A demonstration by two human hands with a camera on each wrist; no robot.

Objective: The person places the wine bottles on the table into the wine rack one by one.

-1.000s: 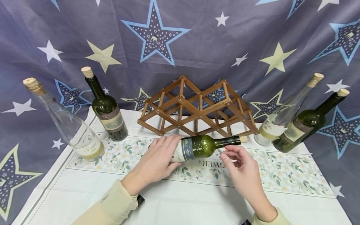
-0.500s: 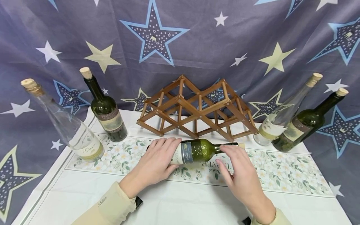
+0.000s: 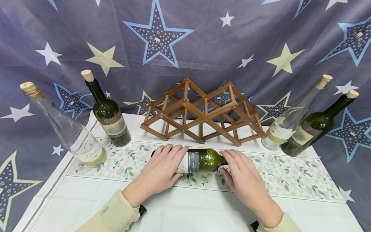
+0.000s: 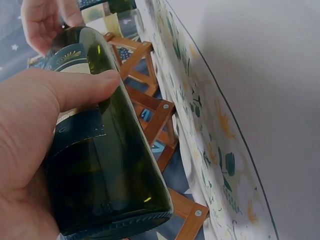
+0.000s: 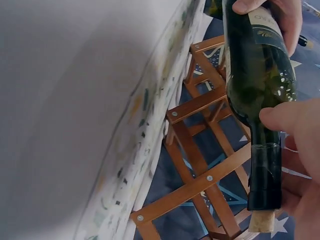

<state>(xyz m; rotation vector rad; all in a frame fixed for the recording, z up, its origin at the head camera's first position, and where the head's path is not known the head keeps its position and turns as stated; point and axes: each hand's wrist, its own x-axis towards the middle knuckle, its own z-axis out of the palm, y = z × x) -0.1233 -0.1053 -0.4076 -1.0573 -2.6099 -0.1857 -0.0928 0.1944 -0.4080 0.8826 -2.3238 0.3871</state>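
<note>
A green wine bottle (image 3: 207, 160) lies on its side, its neck toward the right. My left hand (image 3: 162, 169) grips it round the label and lower body, covering much of that end in the head view. In the left wrist view the thumb stretches across the label. My right hand (image 3: 243, 174) holds the neck, which its fingers hide in the head view. The right wrist view shows the right thumb on the bottle's shoulder, fingers behind the neck, and a cork (image 5: 262, 221) in the mouth.
Behind the bottle stands a wooden lattice wine rack (image 3: 206, 120) holding no bottles. To its left are a clear corked bottle (image 3: 90, 148) and a dark green one (image 3: 113, 122). Another clear bottle (image 3: 278, 135) and green bottle (image 3: 304, 135) stand right. A floral runner (image 3: 290, 177) crosses the white tablecloth.
The bottle has come slightly toward me, away from the rack. My right hand has moved from fingertips under the neck to a hold over it; the left hand keeps its grip.
</note>
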